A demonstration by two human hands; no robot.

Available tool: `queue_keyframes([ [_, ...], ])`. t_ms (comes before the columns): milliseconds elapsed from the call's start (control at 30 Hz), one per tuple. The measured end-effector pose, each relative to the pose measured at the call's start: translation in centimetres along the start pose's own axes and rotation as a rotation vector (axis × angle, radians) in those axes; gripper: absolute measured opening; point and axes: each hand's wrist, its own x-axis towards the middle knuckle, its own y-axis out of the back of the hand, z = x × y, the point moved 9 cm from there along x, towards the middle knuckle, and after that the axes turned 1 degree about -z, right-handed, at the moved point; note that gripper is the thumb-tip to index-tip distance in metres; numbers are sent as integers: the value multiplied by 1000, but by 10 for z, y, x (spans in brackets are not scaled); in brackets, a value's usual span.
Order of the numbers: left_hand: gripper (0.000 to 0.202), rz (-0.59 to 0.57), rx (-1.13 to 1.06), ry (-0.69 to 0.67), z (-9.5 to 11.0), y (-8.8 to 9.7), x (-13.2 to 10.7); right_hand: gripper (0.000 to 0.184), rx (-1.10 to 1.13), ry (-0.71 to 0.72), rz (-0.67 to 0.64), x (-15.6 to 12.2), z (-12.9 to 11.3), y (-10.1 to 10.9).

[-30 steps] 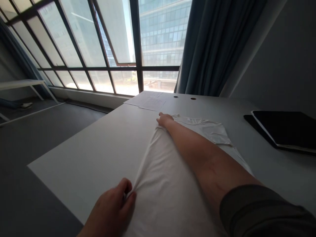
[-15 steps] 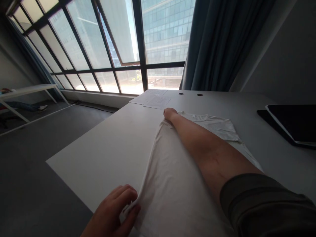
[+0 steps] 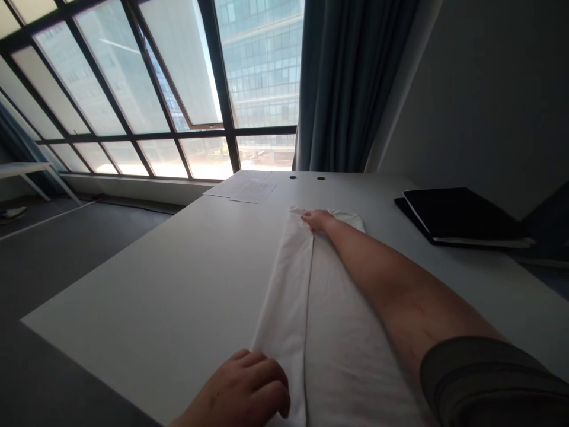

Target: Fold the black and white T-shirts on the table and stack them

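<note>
The right hand (image 3: 317,220) is laid on the white cloth's (image 3: 342,296) far end, fingers slightly apart. From there the soft, faintly creased cloth is spread toward 6 o'clock, marked by a straight lengthwise fold. Its near-left edge is covered by the left hand (image 3: 249,386), fingers curled; whether fabric is pinched cannot be told. On the smooth table (image 3: 178,284), thin papers (image 3: 252,187) are seen at 10 o'clock from the right hand.
</note>
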Motion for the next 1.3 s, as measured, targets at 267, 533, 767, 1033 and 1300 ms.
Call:
queue_keyframes([
  [267, 63, -123, 325, 93, -31, -33, -2, 68, -13, -14, -118, -6, -3, -37],
  [533, 77, -218, 406, 69, -37, -47, -14, 75, -36, 9, -191, -5, 2, -44],
  [767, 62, -321, 251, 68, -22, -21, 8, 61, -166, 58, 0, -47, 102, 0],
  [1033, 21, -386, -19, -265, 46, -59, 95, 53, -129, -47, 231, -99, 171, 41],
  [1300, 35, -585, 2, -427, 99, -122, 137, 53, -2, -170, 171, -97, 179, 34],
])
